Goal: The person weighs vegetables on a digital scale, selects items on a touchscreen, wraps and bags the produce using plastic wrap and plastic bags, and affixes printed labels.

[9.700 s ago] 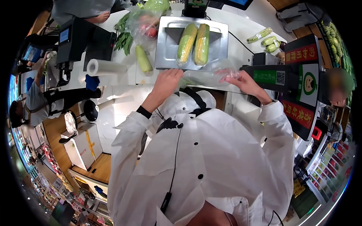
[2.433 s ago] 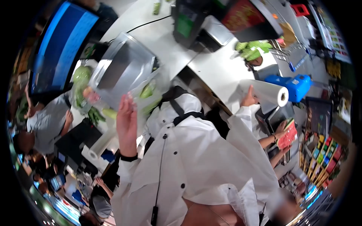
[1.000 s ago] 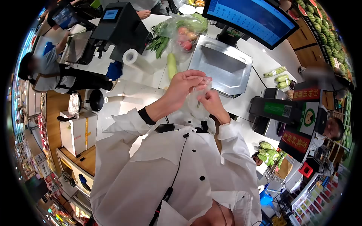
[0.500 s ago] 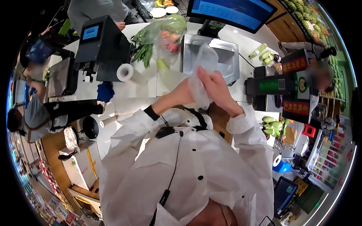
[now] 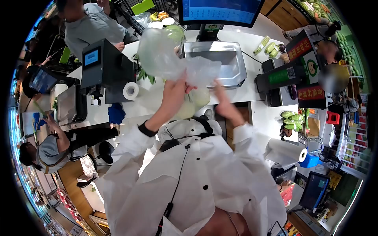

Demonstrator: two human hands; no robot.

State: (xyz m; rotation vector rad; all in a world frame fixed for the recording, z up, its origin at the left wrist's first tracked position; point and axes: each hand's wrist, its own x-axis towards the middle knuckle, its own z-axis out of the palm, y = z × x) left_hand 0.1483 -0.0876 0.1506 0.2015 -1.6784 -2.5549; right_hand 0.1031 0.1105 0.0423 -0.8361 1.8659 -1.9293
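Observation:
A clear plastic bag (image 5: 157, 55) is spread and puffed out over the front of the counter. My left hand (image 5: 173, 96), with a black band at the wrist, has its fingers closed on the bag's gathered film. My right hand (image 5: 225, 104) is smeared by motion, its fingertips right at the bag's right edge. Just below the bag, between my hands, shows a pale green rounded vegetable (image 5: 201, 97), partly covered by my left hand. Behind the bag, a light green leafy head (image 5: 174, 33) and dark green leaves (image 5: 146, 75) are partly hidden.
A metal scale tray (image 5: 242, 67) stands under a monitor (image 5: 220, 10). To the left are a label printer (image 5: 104, 65), a bag roll (image 5: 130, 91) and a blue cloth (image 5: 115, 113). Packed green vegetables (image 5: 271, 48) lie back right. A person (image 5: 92, 25) stands across the counter.
The bunched bag has opened out to the left over the produce. My left hand has moved left; my right hand has come away from it, down and right. The view has shifted a little.

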